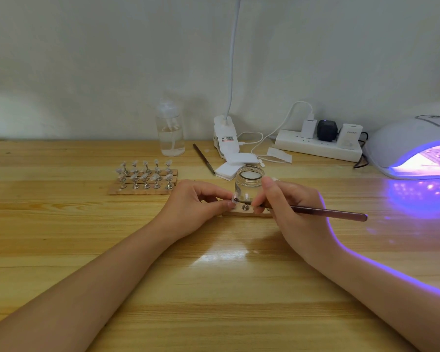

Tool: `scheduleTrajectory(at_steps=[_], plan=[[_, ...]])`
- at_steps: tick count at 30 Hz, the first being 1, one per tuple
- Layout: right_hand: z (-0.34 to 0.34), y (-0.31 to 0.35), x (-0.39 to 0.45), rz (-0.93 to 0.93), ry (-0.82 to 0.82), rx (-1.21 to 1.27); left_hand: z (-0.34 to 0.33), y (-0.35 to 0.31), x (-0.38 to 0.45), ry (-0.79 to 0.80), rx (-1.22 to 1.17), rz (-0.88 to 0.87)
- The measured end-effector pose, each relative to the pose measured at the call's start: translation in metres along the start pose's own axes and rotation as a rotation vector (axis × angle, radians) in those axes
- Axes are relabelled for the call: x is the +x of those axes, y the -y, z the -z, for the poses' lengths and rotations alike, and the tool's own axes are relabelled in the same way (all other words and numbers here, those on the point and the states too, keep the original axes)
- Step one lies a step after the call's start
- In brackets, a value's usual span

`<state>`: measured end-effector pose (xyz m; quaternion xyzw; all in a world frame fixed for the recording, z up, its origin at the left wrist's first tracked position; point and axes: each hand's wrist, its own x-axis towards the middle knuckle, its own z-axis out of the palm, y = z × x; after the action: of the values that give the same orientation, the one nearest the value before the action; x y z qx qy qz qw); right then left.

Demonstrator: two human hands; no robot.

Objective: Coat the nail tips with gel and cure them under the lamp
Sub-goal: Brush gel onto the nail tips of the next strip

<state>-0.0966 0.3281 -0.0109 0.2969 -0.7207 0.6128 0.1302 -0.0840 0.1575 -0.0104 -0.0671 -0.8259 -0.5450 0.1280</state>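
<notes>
My left hand [198,207] pinches a clear nail tip [233,198] on its small stand at mid-table. My right hand [292,212] grips a thin dark brush [328,212], whose bristle end touches that nail tip. Beneath them lies a wooden strip [247,212] with a metal stand [245,207] on it. An open glass jar [249,182] stands just behind the hands. Further left, wooden strips carry several nail tips on stands [145,176]. The white curing lamp [414,146] at the far right glows violet.
A clear pump bottle [170,130] stands at the back. Beside it lie a second brush [203,158], white pads [235,166], a clip lamp base [226,138] and a power strip [318,146] with plugs and cables. The wooden table [214,288] spreads toward me.
</notes>
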Motion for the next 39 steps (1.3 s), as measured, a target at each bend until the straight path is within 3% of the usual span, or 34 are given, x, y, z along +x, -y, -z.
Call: scheduleTrajectory(at_steps=[6,15,26,32,39], plan=[[-0.0002,-0.0012,-0.0010,-0.005,-0.021,0.092,0.0001,-0.0002,-0.0008,-0.005,-0.024,-0.011],[0.0003,-0.0026,0.0037,0.011,-0.049,-0.097,0.0002,0.0008,-0.0011,0.025,-0.072,-0.015],[0.0002,-0.0042,0.0001,0.027,0.008,0.067,0.0004,0.0026,-0.0002,0.035,-0.157,0.006],[0.0014,-0.0030,0.0026,0.002,-0.078,0.004,0.0001,0.0027,-0.0002,0.045,-0.152,-0.021],[0.0006,-0.0028,0.0029,-0.024,-0.036,-0.046,-0.0003,0.0039,0.0010,0.038,-0.157,-0.006]])
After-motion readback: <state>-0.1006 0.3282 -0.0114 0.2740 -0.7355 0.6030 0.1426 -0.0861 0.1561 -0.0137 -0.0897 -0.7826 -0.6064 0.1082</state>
